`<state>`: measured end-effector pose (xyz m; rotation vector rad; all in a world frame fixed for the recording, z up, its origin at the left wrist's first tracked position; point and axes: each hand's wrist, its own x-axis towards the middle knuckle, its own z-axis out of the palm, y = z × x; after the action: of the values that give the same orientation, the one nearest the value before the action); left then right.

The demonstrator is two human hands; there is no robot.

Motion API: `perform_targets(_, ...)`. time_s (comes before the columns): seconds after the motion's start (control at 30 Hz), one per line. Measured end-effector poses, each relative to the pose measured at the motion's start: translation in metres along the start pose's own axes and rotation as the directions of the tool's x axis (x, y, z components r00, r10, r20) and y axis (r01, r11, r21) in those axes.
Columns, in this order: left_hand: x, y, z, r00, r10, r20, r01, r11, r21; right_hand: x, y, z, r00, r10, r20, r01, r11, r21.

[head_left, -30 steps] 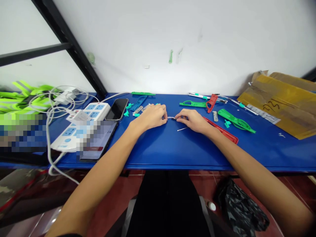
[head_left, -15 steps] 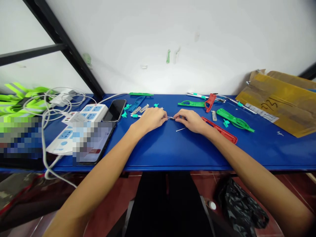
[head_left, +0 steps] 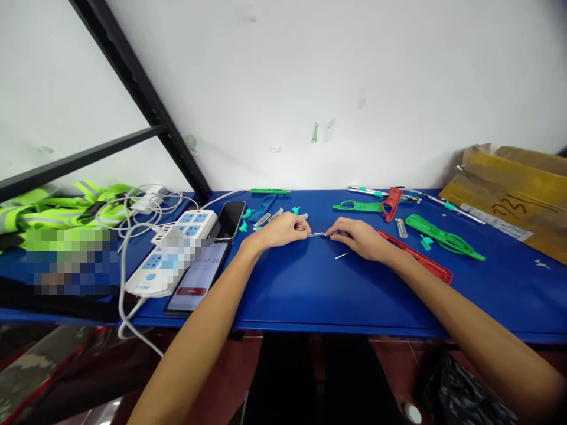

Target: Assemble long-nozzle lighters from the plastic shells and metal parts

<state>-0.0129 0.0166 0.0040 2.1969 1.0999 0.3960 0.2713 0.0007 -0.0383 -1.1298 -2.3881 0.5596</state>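
Observation:
Both my hands rest on the blue table (head_left: 310,289), meeting at its middle. My left hand (head_left: 283,230) and my right hand (head_left: 361,237) each pinch one end of a small silvery metal piece (head_left: 319,234) held between them; both hands are closed on it. A thin white pin (head_left: 342,255) lies on the table just below my right hand. A long red plastic strip (head_left: 420,260) lies under and beyond my right wrist. Small teal plastic bits and metal pieces (head_left: 270,216) sit just behind my left hand.
Green (head_left: 443,239) and red (head_left: 392,202) plastic handles and metal rods (head_left: 376,192) lie at the back right. A cardboard box (head_left: 514,198) stands far right. Left are a dark phone (head_left: 229,219), a lit phone (head_left: 199,276), a white power strip (head_left: 170,254), cables and hi-vis vests (head_left: 57,206).
The camera has tilted and shifted, so the table sits lower and further right in view. Both hands stay pinched on the small metal piece in the same place on the table.

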Motion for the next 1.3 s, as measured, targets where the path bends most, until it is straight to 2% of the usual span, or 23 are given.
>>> perform_targets(0.17, 0.000, -0.012, -0.004, 0.995, 0.014, -0.095, -0.021, 0.998, -0.066, -0.001, -0.006, -0.003, 1.000, -0.023, 0.013, 0.023, 1.000, 0.001)
perform_targets(0.3, 0.001, -0.015, -0.006, 0.990, 0.140, 0.014, -0.140, 0.989, 0.047, 0.000, -0.005, -0.004, 0.998, -0.055, 0.020, 0.054, 0.998, 0.018)
perform_targets(0.37, 0.003, -0.015, -0.003, 0.984, 0.165, 0.073, -0.171, 0.982, 0.079, 0.001, -0.004, -0.004, 0.998, -0.055, 0.024, 0.054, 0.998, 0.035)
perform_targets(0.5, 0.009, -0.017, 0.005, 0.989, 0.112, 0.091, -0.119, 0.990, 0.070, 0.001, -0.004, -0.005, 0.999, -0.047, 0.025, 0.045, 0.997, 0.055)
perform_targets(0.63, 0.011, -0.019, 0.009, 0.985, 0.133, 0.106, -0.140, 0.988, 0.063, 0.000, -0.005, -0.005, 0.999, -0.047, 0.012, 0.046, 0.998, 0.045)
perform_targets(0.87, 0.006, -0.014, 0.004, 0.979, 0.193, 0.067, -0.200, 0.972, 0.121, 0.000, -0.004, -0.005, 0.999, -0.046, 0.006, 0.045, 0.998, 0.036)
perform_targets(1.03, 0.006, -0.014, 0.003, 0.985, 0.162, 0.050, -0.168, 0.971, 0.168, 0.001, -0.005, -0.006, 0.997, -0.068, 0.026, 0.067, 0.997, 0.029)
perform_targets(1.3, 0.003, -0.006, 0.003, 0.986, 0.138, 0.095, -0.152, 0.974, 0.165, 0.002, -0.007, -0.005, 0.995, -0.092, 0.037, 0.093, 0.995, -0.034)
